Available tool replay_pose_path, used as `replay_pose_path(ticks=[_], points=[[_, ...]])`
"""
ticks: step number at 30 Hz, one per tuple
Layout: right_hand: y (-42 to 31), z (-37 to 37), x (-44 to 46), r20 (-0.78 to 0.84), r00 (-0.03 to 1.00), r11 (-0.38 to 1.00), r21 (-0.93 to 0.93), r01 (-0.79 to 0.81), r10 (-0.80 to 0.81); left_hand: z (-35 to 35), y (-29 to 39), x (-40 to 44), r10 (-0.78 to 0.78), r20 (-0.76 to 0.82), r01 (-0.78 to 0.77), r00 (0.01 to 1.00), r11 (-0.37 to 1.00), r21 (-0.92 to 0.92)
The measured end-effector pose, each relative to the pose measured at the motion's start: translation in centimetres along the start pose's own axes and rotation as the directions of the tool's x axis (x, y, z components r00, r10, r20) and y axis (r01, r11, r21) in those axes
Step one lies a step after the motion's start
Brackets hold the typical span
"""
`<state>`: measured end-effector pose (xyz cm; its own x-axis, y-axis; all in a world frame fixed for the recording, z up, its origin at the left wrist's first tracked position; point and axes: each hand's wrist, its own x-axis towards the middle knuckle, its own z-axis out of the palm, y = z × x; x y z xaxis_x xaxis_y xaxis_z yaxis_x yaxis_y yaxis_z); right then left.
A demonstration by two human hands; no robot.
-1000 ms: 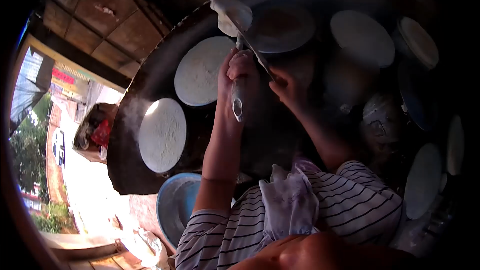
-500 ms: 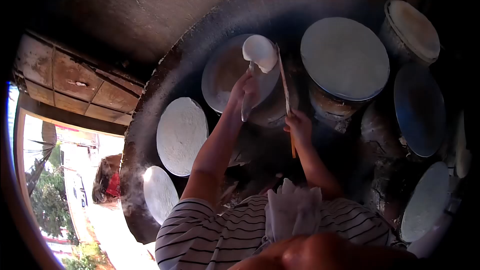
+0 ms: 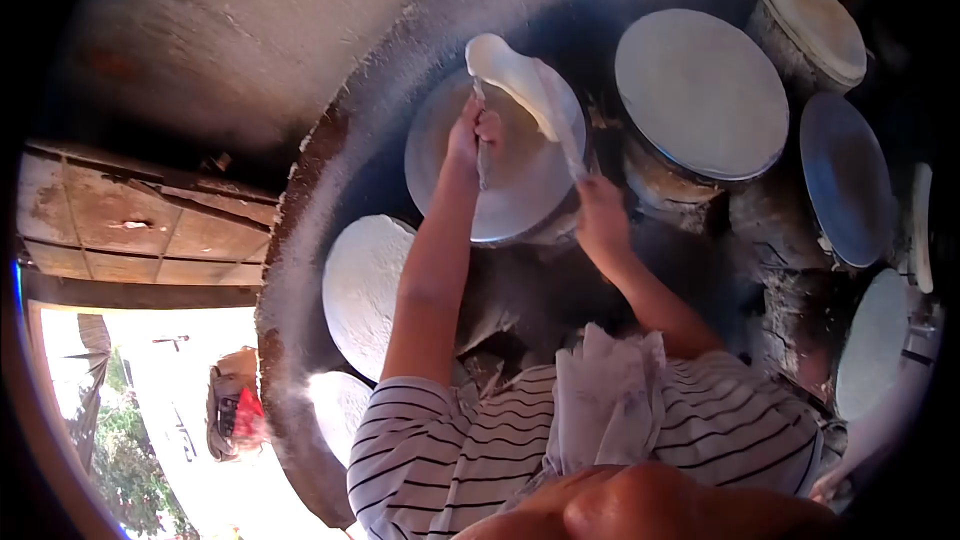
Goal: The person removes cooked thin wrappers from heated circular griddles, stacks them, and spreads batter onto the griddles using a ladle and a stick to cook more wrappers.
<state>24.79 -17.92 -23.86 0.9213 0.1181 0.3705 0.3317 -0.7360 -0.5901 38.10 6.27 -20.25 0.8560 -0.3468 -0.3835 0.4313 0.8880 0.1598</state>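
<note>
My left hand (image 3: 474, 130) is wrapped round the handle of a ladle heaped with white batter (image 3: 500, 62), held over a round metal griddle (image 3: 450, 185). In my right hand (image 3: 603, 210) is a long flat stick (image 3: 570, 145), whose upper part touches the batter. The batter stretches from the ladle toward the stick. Under both tools the griddle's brownish surface shows. To the right lies a griddle covered by a round white sheet (image 3: 700, 90). Another white round (image 3: 365, 285) lies left of my left forearm.
A white-topped round (image 3: 815, 25) stands at the upper right, with a tilted dark griddle (image 3: 845, 180) below it. More white rounds lie at the lower left (image 3: 340, 410) and lower right (image 3: 872, 345). At the far left a bag with something red (image 3: 235, 405) sits beyond the curved rim.
The view has shifted so the brown griddle lies under my hands. The stick has come from beside the ladle onto the batter, which is now drawn out toward the right.
</note>
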Motion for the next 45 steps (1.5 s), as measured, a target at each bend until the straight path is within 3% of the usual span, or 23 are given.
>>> replay_pose_path(ticks=[3, 4, 5, 6, 7, 8, 11, 14, 15, 16, 18, 21, 25, 28, 29, 33, 34, 36, 39, 42, 45], points=[[-3.0, 2.9, 5.5, 0.064, 0.997, 0.999, -0.004, -0.034, 0.034, 0.8, 0.4, 0.4, 0.119, -0.003, -0.116, 0.993, 0.978, 0.174], [-1.8, 2.5, 6.6, 0.019, 1.0, 1.0, -0.028, 0.003, -0.003, 0.4, 0.7, 0.4, 0.188, -0.003, -0.181, 0.982, 0.95, 0.254], [-0.6, 2.2, 7.2, -0.025, 0.999, 0.999, -0.027, 0.025, -0.026, -0.2, 1.0, 0.6, 0.365, 0.127, -0.375, 0.922, 0.764, 0.525], [-0.1, 1.9, 7.5, -0.07, 0.997, 1.0, -0.019, 0.021, -0.022, 0.7, 3.1, 0.3, 0.323, 0.095, -0.326, 0.942, 0.804, 0.498], [-0.2, -0.5, 6.3, 0.029, 0.994, 0.991, 0.085, -0.103, 0.101, 0.2, 3.5, -0.7, 0.275, 0.023, -0.257, 0.961, 0.862, 0.438], [0.0, -0.6, 3.9, 0.035, 0.995, 0.995, -0.025, -0.095, 0.096, -0.5, 3.1, -1.1, 0.224, -0.039, -0.198, 0.974, 0.92, 0.339], [-2.8, 1.9, 4.1, 0.053, 0.997, 0.994, 0.088, -0.065, 0.061, -2.0, 3.4, -2.9, 0.256, -0.038, -0.229, 0.966, 0.914, 0.335], [-2.2, 3.0, 9.1, 0.071, 0.997, 0.996, 0.093, -0.011, 0.004, -2.7, 5.1, -2.1, 0.299, -0.024, -0.286, 0.954, 0.931, 0.225], [-0.2, 3.2, 8.9, -0.047, 0.998, 0.998, 0.034, 0.053, -0.051, -2.5, 6.8, -2.4, 0.29, -0.021, -0.279, 0.957, 0.936, 0.215], [0.4, 0.9, 7.9, 0.025, 0.999, 1.0, 0.01, -0.023, 0.023, -3.4, 7.0, -3.6, 0.269, -0.055, -0.255, 0.962, 0.95, 0.183], [0.0, 0.2, 5.7, 0.097, 0.994, 0.999, 0.006, -0.049, 0.048, -4.9, 6.9, -5.9, 0.179, 0.008, -0.178, 0.984, 0.981, -0.08], [-3.3, 3.1, 7.6, 0.072, 0.995, 0.993, 0.1, 0.061, -0.068, -5.4, 6.6, -8.0, 0.137, 0.11, -0.105, 0.985, 0.961, -0.255], [0.9, 1.2, 10.2, -0.029, 0.996, 0.992, 0.081, 0.092, -0.09, -7.2, 5.6, -13.2, 0.173, 0.108, -0.107, 0.979, 0.887, -0.45], [-1.0, 3.4, 9.2, 0.104, 0.993, 0.988, 0.151, 0.044, -0.06, -7.9, 0.9, -17.8, 0.241, 0.168, -0.085, 0.956, 0.775, -0.626], [-1.2, 5.8, 10.2, 0.133, 0.981, 0.974, 0.195, 0.111, -0.138, -8.0, -0.9, -19.1, 0.254, 0.162, -0.086, 0.954, 0.743, -0.664], [-0.6, 2.3, 13.0, 0.141, 0.973, 0.977, 0.132, 0.165, -0.183, -9.4, -8.6, -23.6, 0.314, 0.153, -0.095, 0.937, 0.65, -0.754], [1.6, 1.7, 13.0, 0.088, 0.983, 0.985, 0.069, 0.156, -0.162, -9.3, -10.6, -24.0, 0.346, 0.167, -0.086, 0.923, 0.61, -0.787], [4.3, 1.8, 13.6, 0.158, 0.975, 0.987, 0.056, 0.151, -0.158, -8.7, -13.8, -24.0, 0.411, 0.216, -0.083, 0.886, 0.599, -0.796], [2.4, 4.0, 15.6, 0.225, 0.932, 0.953, 0.173, 0.249, -0.285, -5.2, -16.7, -23.4, 0.53, 0.239, -0.126, 0.813, 0.562, -0.817], [0.9, 6.5, 18.8, 0.364, 0.826, 0.899, 0.261, 0.353, -0.43, 0.1, -18.9, -21.2, 0.663, 0.281, -0.236, 0.694, 0.578, -0.781], [1.1, 7.6, 21.5, 0.373, 0.701, 0.784, 0.424, 0.454, -0.608, 4.3, -20.7, -18.6, 0.718, 0.436, -0.272, 0.543, 0.641, -0.718]])
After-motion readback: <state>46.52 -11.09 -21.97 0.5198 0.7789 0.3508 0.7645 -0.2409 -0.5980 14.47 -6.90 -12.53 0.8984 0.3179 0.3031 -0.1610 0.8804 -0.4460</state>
